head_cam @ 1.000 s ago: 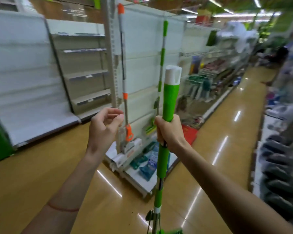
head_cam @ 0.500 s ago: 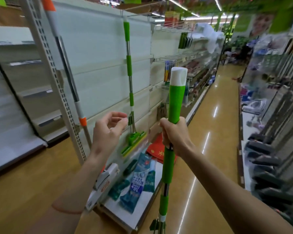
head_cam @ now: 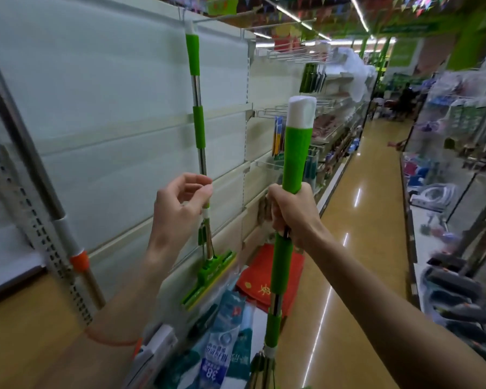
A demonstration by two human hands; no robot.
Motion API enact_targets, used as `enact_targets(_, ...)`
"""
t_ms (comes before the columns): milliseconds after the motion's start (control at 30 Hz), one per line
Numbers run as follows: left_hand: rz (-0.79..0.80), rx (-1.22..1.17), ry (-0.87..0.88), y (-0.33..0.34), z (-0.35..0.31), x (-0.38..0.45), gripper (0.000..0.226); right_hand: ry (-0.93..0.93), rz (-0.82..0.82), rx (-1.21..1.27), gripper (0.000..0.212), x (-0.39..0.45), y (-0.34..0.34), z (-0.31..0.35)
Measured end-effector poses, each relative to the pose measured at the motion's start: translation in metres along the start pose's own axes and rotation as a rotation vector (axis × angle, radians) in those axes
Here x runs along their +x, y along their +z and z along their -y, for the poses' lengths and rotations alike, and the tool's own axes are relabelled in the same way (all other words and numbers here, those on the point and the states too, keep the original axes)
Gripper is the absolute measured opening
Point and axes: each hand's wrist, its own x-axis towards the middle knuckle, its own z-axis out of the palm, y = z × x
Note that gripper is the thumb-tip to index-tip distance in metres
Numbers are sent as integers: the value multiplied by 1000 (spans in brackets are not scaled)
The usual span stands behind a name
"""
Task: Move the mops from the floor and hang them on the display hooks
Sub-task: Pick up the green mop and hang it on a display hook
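Green foam on the mop (head_cam: 292,175) fills your right hand (head_cam: 291,217), whose fingers wrap tight round the pole just under its upper sleeve, holding it upright with the white cap at the top. Your left hand (head_cam: 180,203) is raised just left of the mop, fingers loosely curled with thumb and forefinger nearly meeting, gripping nothing; it sits in front of the hung mop (head_cam: 198,136) and whether it touches that pole you cannot tell. Left of your mop, the hung mop dangles from a hook (head_cam: 208,19) at the top of the white panel (head_cam: 96,108), its green head low against the panel. Farther left leans a steel pole (head_cam: 54,209) with an orange collar. Below your mop lie blue packets (head_cam: 222,352) and a red cloth (head_cam: 267,276).
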Motion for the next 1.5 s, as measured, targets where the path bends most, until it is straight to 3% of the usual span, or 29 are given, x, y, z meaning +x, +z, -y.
enact_targets(400,-45,20,-1,66,52,141,16,-41,90,-9,28,177,-7,-12)
enact_targets(667,-333,193,15,90,54,181,15,43,376,36,24,272,5,-20)
enact_targets(1000,-580,309,36,96,36,177,9,20,604,0,30,314,32,13)
enact_targets(1500,-606,294,86,96,17,184,11,46,589,165,35,349,16,80)
